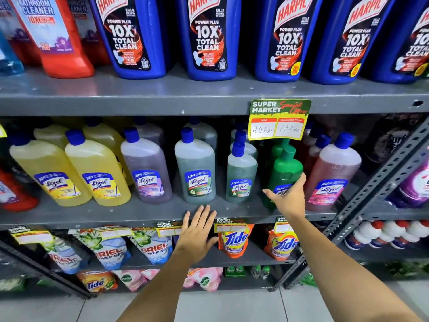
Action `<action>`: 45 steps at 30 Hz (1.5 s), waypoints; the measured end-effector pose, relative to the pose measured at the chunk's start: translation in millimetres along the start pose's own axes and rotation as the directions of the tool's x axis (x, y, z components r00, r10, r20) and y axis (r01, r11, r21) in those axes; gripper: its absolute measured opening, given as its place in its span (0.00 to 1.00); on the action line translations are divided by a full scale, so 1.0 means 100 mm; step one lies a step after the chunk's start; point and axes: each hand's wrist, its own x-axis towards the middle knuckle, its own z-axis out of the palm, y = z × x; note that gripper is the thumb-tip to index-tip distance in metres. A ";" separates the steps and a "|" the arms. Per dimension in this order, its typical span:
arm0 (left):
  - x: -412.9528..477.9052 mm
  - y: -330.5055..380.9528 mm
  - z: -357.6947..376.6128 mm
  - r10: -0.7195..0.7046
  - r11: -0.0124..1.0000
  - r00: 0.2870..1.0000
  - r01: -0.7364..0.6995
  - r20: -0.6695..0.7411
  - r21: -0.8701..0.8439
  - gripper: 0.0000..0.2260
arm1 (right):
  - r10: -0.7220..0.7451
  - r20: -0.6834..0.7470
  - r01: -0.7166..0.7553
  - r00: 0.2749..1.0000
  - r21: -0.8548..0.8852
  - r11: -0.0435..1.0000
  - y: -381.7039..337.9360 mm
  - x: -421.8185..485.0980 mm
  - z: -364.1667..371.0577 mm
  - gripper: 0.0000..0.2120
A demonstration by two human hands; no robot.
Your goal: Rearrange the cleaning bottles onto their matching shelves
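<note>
A solid green Lizol bottle (286, 169) stands on the middle grey shelf (151, 212), between a small grey-green bottle (241, 176) and a pink one (332, 175). My right hand (289, 197) is wrapped around the green bottle's lower label. My left hand (197, 231) hovers flat with fingers spread just in front of the shelf edge, below the large grey-green bottle (196, 167), holding nothing. Further left on the same shelf stand a purple bottle (147, 168) and yellow bottles (97, 173).
Blue Harpic bottles (210, 36) and a red bathroom cleaner (58, 36) fill the upper shelf. A yellow price card (278, 119) hangs over the green bottles. Tide (233, 239) and Ariel pouches (109, 249) sit below. A slanted metal upright (380, 177) stands at right.
</note>
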 end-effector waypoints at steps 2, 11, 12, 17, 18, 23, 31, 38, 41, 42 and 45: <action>0.00 0.00 0.00 0.001 1.000 1.000 -0.001 -0.005 0.011 0.32 | -0.003 -0.004 0.003 1.000 0.005 1.000 0.00 -0.01 0.00 0.49; -0.04 0.01 -0.12 0.036 0.999 0.999 -0.035 -0.004 0.025 0.30 | 0.021 -0.042 -0.016 0.999 0.103 0.995 0.13 -0.25 0.11 0.54; -0.07 0.01 -0.15 0.037 0.999 0.999 -0.036 -0.013 0.041 0.29 | -0.001 -0.076 0.010 0.997 0.117 0.993 0.15 -0.40 0.13 0.52; -0.18 -0.09 -0.57 0.120 0.992 0.975 -0.110 -0.185 0.062 0.25 | -0.329 -0.015 0.329 0.944 0.066 0.942 0.03 -1.09 0.24 0.34; -0.21 -0.12 -0.73 0.124 0.992 0.964 -0.111 -0.236 0.066 0.25 | -0.409 0.040 0.406 0.912 0.071 0.911 -0.06 -1.14 0.26 0.32; -0.46 -0.48 -1.63 0.058 0.998 0.855 -0.049 -0.515 0.030 0.25 | -0.766 0.069 0.753 0.639 0.148 0.641 -0.98 -1.24 0.35 0.28; -1.04 -1.80 -3.12 -0.023 0.996 0.552 0.086 -0.834 0.029 0.26 | -0.952 -0.163 0.965 0.260 0.021 0.260 -2.69 -1.46 0.79 0.22; -1.78 -3.23 -3.47 -0.002 0.986 0.576 0.138 -0.818 0.095 0.26 | -0.929 -0.248 0.954 0.274 -0.053 0.296 -3.91 -1.96 1.86 0.24; -1.98 -3.70 -3.51 0.040 0.975 0.624 0.146 -0.780 0.167 0.25 | -0.933 -0.226 0.948 0.280 -0.088 0.306 -4.31 -2.12 2.23 0.25; -2.02 -3.85 -3.53 0.033 0.976 0.635 0.146 -0.772 0.162 0.25 | -0.934 -0.208 0.944 0.289 -0.101 0.314 -4.42 -2.17 2.34 0.25; -2.06 -4.24 -3.57 -0.003 0.980 0.682 0.148 -0.732 0.134 0.25 | -0.921 -0.136 0.915 0.364 -0.131 0.381 -4.69 -2.26 2.62 0.26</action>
